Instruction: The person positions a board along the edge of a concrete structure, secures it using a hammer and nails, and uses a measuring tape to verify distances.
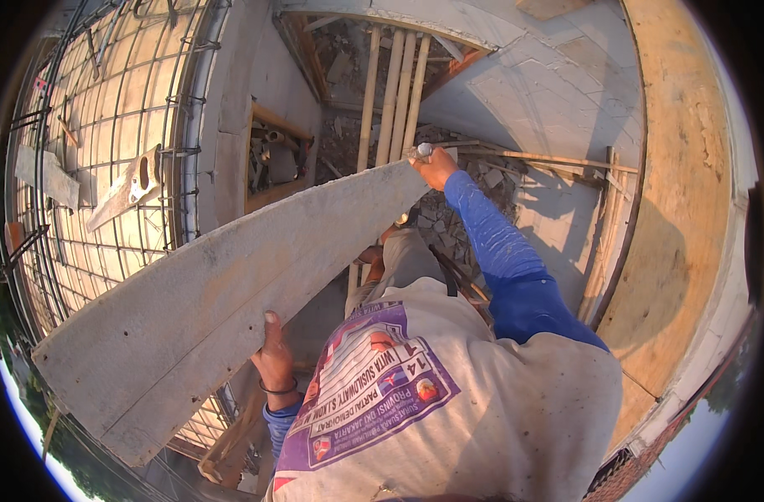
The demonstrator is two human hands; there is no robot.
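A long, pale wooden plank (206, 293) slants across in front of me, its wide end at the lower left and its narrow end near the middle. Its face is dusty, with a long straight line or crack and a few small dark holes. My left hand (273, 356) grips the plank's near edge, thumb over the face; its other fingers are hidden underneath. At the far end my right hand (436, 169) is closed round the plank's corner. By its knuckles is a small shiny metal piece (424, 149) whose kind I cannot make out.
On the left, a handsaw (133, 186) and a scrap board (47, 177) lie on a steel rebar mesh (106, 92). Bamboo poles (392, 92) span an opening above rubble (449, 222). A plywood panel (683, 209) edges the right side.
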